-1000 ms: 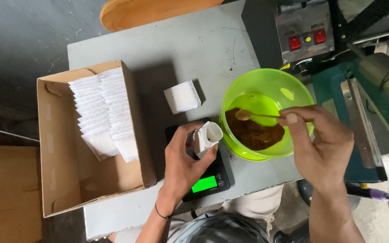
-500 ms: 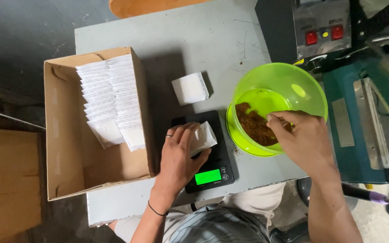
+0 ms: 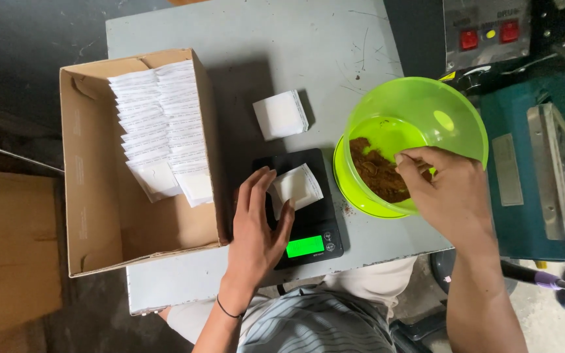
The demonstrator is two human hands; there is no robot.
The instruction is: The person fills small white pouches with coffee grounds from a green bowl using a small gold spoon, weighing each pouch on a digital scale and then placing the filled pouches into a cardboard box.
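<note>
A black scale (image 3: 308,229) with a lit green display stands at the front edge of the grey table (image 3: 295,46). A white pouch (image 3: 297,186) lies on its platform. My left hand (image 3: 255,225) rests flat on the scale's left side, fingers apart, with the thumb just below the pouch. To the right stands a lime-green bowl (image 3: 426,108) holding brown powder (image 3: 374,173). My right hand (image 3: 449,196) reaches into the bowl over the powder, fingers pinched on a spoon that the hand mostly hides.
An open cardboard box (image 3: 76,170) at the left holds several white pouches (image 3: 158,131) in rows. A small stack of white pouches (image 3: 281,114) lies behind the scale. A machine with red buttons (image 3: 485,36) and a teal machine body (image 3: 524,163) stand at the right.
My left hand has lowered the pouch from upright to lying on the scale and spread its fingers. My right hand has dipped the spoon down into the powder.
</note>
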